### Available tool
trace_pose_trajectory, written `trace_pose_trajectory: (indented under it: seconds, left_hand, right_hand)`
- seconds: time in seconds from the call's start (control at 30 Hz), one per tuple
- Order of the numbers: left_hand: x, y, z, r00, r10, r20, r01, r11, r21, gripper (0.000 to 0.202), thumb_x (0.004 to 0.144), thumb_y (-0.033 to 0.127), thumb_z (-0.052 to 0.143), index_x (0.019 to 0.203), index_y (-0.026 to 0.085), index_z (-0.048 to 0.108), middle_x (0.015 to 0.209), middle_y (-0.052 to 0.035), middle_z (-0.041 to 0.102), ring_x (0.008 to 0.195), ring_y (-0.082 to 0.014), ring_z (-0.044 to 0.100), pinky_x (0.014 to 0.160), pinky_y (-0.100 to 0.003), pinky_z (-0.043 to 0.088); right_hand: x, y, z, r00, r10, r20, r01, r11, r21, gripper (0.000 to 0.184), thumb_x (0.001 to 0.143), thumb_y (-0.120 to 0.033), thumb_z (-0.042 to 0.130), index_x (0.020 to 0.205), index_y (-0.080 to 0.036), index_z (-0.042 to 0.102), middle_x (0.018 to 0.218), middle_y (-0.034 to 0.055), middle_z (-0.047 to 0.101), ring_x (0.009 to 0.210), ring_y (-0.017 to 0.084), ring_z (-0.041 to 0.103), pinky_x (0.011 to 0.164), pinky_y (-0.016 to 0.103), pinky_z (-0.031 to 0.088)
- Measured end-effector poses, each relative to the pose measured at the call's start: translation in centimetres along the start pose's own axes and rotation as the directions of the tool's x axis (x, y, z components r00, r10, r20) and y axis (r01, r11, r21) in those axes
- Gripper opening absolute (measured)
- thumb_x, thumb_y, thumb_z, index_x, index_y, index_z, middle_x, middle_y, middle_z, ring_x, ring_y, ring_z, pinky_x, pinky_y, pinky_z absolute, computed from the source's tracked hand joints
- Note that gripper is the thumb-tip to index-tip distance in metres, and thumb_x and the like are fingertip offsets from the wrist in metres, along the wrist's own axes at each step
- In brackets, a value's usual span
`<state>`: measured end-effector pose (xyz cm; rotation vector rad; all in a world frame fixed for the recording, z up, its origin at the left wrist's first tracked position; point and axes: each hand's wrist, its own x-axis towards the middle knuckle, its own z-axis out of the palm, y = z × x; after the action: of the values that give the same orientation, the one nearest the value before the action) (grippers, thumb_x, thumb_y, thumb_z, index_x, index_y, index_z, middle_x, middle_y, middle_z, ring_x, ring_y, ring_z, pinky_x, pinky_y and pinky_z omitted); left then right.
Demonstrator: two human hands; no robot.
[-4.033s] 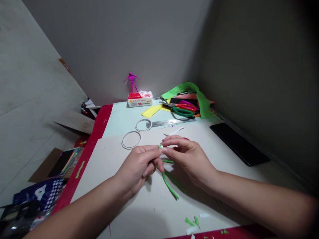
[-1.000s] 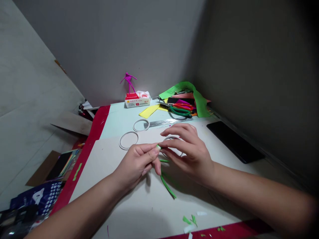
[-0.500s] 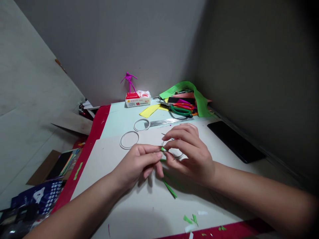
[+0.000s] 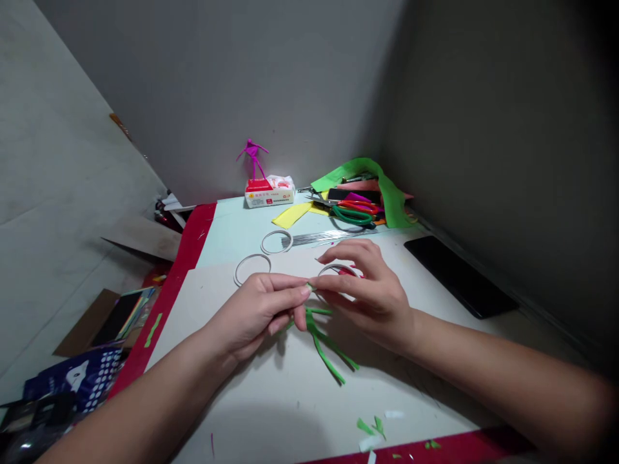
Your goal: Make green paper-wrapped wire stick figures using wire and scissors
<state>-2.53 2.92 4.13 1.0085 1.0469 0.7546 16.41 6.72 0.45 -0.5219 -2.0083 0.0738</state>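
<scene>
Green paper strips point(image 4: 325, 356), end pinched, splayed

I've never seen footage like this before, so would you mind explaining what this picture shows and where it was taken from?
No machine is involved: these are a person's own two bare hands, filmed by one camera worn on the head, looking forward and down. The left hand and right hand meet at the fingertips, pinching narrow green strips that hang below them. A white ring shows behind the right fingers. On the pale card sheet lies a second ring; beyond are green-handled scissors and, to the right, a black smartphone.
</scene>
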Motion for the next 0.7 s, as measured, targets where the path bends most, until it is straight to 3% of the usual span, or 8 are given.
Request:
trace_pose_trajectory:
  seconds: [0.23,0.5,0.7]
  left_hand:
    - [0.26,-0.40,0.35,0.993,0.055,-0.105,-0.051,0.998,0.034,0.019,0.081,0.026,0.068,0.091,0.012,0.075,0.047,0.0028,0.056,0.041,-0.0029,0.033,0.040,-0.015,0.020]
    - [0.09,-0.54,0.20,0.998,0.047,-0.039,-0.050,0.995,-0.082,0.019,0.082,0.020,0.065,0.095,0.012,0.076,0.049,-0.0003,0.062,0.036,-0.0001,0.032,0.039,-0.014,0.018]
    - [-0.03,-0.37,0.23,0.996,0.072,-0.046,-0.073,0.997,-0.009,0.020,0.081,0.025,0.068,0.098,0.016,0.076,0.049,0.0020,0.059,0.040,-0.0018,0.033,0.039,-0.014,0.020]
  right_hand:
    - [-0.12,-0.11,0.22,0.995,0.092,0.039,-0.095,0.991,0.091,0.019,0.079,-0.013,0.068,0.096,-0.020,0.070,0.103,0.0097,0.065,0.098,0.024,0.057,0.085,0.044,0.045]
    - [0.09,-0.41,0.20,0.989,0.129,0.065,-0.139,0.976,0.171,0.014,0.081,-0.010,0.064,0.091,-0.018,0.070,0.102,0.0096,0.065,0.097,0.023,0.057,0.086,0.042,0.045]
    - [0.12,-0.35,0.39,0.965,0.245,0.090,-0.261,0.923,0.283,0.013,0.081,-0.010,0.066,0.088,-0.019,0.070,0.102,0.0079,0.063,0.101,0.020,0.057,0.089,0.037,0.046]
